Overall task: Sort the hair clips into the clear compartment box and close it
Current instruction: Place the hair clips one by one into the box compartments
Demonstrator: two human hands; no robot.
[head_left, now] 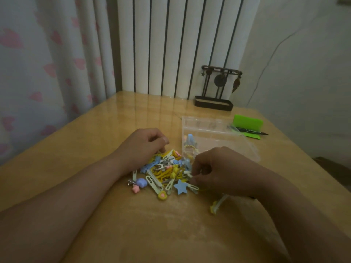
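Reaching in from lower frame: right hand [218, 171] pinching a pale clip [187, 174] at the right edge of the hair clip pile [165, 169]; left hand [140, 147] curled at its upper left, grip unclear. Early sorting, apparently. Next: lift cleanly into the open clear compartment box [218, 133], right of centre.

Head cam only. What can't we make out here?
Head view throughout:
Right hand: its own knuckles hide the fingertips, so whether it pinches a clip is unclear.
Left hand: curled fingers cover the pile of hair clips beneath; grip unclear.
Clear compartment box: dim and see-through; dividers and lid state unreadable, near corner behind the right hand.
Pen: print too small.
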